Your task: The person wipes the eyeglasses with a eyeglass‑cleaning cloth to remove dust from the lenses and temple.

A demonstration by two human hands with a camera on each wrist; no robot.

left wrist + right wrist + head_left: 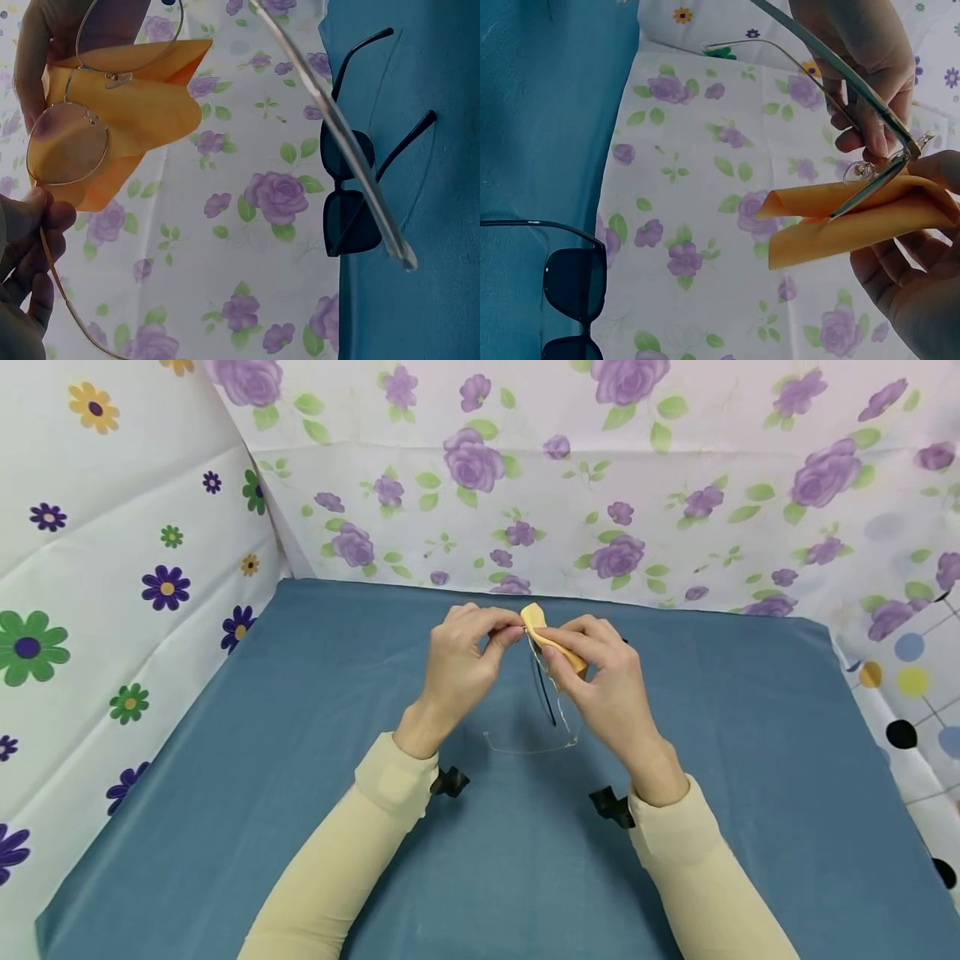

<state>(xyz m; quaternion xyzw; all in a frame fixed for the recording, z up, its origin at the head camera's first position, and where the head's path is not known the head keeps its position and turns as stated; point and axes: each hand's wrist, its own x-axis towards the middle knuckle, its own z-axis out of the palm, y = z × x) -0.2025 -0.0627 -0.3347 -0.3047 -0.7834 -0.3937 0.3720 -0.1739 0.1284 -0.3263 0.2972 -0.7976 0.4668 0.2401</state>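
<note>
Both hands are raised over the table around a pair of thin wire-rimmed eyeglasses. My left hand pinches the frame between thumb and fingertips at the outer edge of one lens. In my right hand is a folded yellow cloth, gripped around the other lens side. The cloth spreads behind both round lenses in the left wrist view. One long metal temple sticks out across the right wrist view. Dark sunglasses lie beyond the hands with temples unfolded, mostly hidden by them in the head view.
A blue cloth covers the table. White sheets with purple flowers hang behind its far edge, with other patterned sheets at the left and right. A black mount sits at the left wrist, another black mount at the right.
</note>
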